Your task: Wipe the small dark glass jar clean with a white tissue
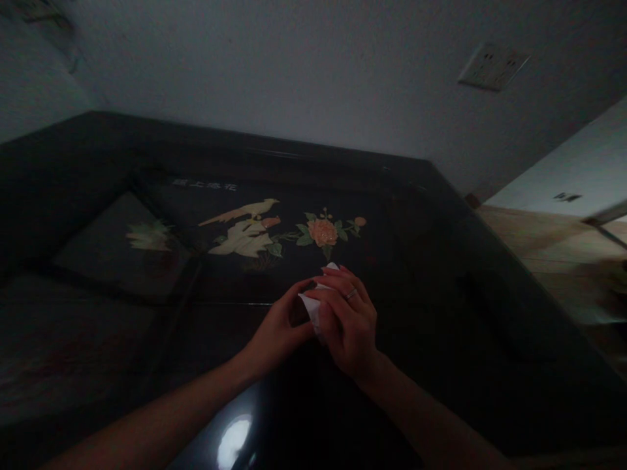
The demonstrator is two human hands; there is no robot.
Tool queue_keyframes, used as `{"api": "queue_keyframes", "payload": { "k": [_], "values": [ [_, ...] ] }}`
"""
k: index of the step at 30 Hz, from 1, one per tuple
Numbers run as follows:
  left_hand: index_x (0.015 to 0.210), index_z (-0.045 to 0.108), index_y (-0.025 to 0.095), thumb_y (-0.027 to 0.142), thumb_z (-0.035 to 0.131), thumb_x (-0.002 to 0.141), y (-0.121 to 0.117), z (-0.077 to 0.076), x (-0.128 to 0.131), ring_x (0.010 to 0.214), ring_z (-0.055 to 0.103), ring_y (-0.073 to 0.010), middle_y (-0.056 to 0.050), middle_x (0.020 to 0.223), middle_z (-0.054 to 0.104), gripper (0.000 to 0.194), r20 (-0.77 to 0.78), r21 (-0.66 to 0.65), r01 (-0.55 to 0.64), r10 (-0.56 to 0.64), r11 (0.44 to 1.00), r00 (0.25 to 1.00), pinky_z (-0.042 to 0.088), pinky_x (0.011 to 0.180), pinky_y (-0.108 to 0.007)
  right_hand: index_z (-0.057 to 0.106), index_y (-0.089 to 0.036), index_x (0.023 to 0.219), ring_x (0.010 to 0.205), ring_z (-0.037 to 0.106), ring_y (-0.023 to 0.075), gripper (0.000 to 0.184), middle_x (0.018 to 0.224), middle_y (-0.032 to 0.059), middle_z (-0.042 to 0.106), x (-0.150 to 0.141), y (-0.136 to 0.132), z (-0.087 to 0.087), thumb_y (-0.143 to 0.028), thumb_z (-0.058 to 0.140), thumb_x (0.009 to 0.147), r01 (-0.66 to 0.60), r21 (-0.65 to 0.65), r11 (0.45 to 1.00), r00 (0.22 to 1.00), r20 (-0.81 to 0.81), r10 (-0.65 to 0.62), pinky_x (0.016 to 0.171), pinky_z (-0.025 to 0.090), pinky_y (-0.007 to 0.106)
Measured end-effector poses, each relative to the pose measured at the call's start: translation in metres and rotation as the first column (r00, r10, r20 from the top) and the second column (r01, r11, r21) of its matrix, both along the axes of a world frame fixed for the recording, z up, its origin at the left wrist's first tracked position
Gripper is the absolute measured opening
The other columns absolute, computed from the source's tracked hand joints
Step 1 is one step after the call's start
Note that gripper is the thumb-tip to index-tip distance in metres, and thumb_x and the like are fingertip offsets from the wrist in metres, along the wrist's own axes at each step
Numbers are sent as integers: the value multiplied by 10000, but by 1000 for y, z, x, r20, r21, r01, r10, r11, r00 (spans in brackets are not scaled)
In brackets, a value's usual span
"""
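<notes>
"Black glossy surface [421,261] under both hands, yeah? What's on it?"

"Inlaid bird [252,210], up and left of the left hand [279,323]. That hand's curled against some white paper [311,307], can't tell if it's really gripping."

"So the paper's between the hands?"

"Yep, right hand [350,326] is clamped over it. Wall outlet [494,66] sits well up and right of that hand."

Tissue [312,307] between left hand [279,325] and right hand [351,329], flower motif [322,232] beyond, bird motif [255,209] leftward
</notes>
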State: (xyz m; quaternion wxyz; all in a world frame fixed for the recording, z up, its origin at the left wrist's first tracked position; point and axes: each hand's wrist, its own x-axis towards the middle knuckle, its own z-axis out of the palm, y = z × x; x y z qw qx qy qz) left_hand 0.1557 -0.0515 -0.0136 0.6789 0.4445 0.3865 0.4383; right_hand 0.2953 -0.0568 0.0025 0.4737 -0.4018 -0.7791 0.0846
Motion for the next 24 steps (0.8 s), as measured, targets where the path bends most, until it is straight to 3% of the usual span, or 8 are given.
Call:
{"api": "queue_keyframes", "payload": {
  "k": [3, 6, 10, 12, 13, 16, 19, 24],
  "values": [
    [1140, 559, 178, 248, 791, 610, -1, -2, 0, 1096, 615, -293, -107, 1159, 673, 583, 26, 5, 21, -21, 1000, 999, 469, 957, -410, 690, -200, 996, 1054, 611, 219, 271, 1028, 78, 698, 1, 2, 1, -128, 458, 875, -20, -29, 999, 997, -77, 17, 1023, 404, 446],
    [1135, 552, 180, 264, 789, 633, -2, -3, -1, 1097, 616, -287, -110, 1164, 670, 562, 10, 0, 41, -41, 999, 999, 471, 956, -410, 712, -227, 938, 993, 637, 199, 304, 979, 52, 709, 2, 7, 1, -199, 410, 922, -68, -248, 966, 937, -349, -23, 934, 463, 391],
    [1190, 520, 192, 285, 787, 635, -2, 1, -3, 1128, 605, -296, -116, 1198, 661, 622, -14, -44, 63, -64, 997, 998, 458, 980, -432, 725, -236, 808, 833, 675, 206, 304, 868, 30, 739, 5, 18, -1, -337, 451, 893, -269, -598, 755, 739, -631, -236, 755, 517, 336],
    [1202, 514, 186, 299, 789, 632, -3, 3, -3, 1128, 606, -302, -122, 1203, 659, 643, -23, -53, 75, -77, 996, 997, 464, 975, -432, 721, -244, 773, 773, 680, 214, 293, 819, 26, 747, 5, 21, -2, -361, 466, 855, -358, -680, 640, 689, -655, -310, 715, 526, 336],
    [1206, 515, 183, 308, 790, 632, -3, 4, -3, 1130, 606, -304, -123, 1206, 658, 649, -27, -52, 79, -80, 996, 996, 466, 975, -431, 718, -246, 767, 772, 681, 217, 295, 814, 27, 750, 5, 21, -3, -364, 460, 846, -375, -687, 623, 679, -661, -319, 714, 527, 337],
    [1208, 532, 178, 317, 796, 626, -3, 4, -3, 1144, 596, -314, -126, 1221, 652, 654, -31, -42, 62, -63, 997, 998, 455, 991, -435, 711, -235, 799, 869, 676, 217, 324, 881, 40, 747, 5, 16, -2, -360, 424, 879, -313, -593, 742, 700, -672, -242, 785, 517, 340],
    [1192, 550, 176, 313, 793, 635, -3, 1, -3, 1131, 603, -314, -123, 1205, 661, 622, -15, -28, 35, -36, 999, 999, 459, 984, -433, 706, -218, 869, 983, 643, 215, 342, 998, 60, 706, 3, 6, 0, -309, 383, 931, -152, -412, 899, 827, -551, -113, 864, 486, 361],
    [1163, 557, 186, 242, 774, 627, 0, -1, -2, 1097, 621, -296, -107, 1183, 674, 580, -10, -14, -11, 11, 1000, 1000, 475, 955, -421, 671, -248, 1023, 1119, 570, 234, 272, 1129, 67, 638, -1, -1, -2, -184, 439, 895, 13, -137, 990, 989, -143, -33, 992, 428, 449]
  ]
}}
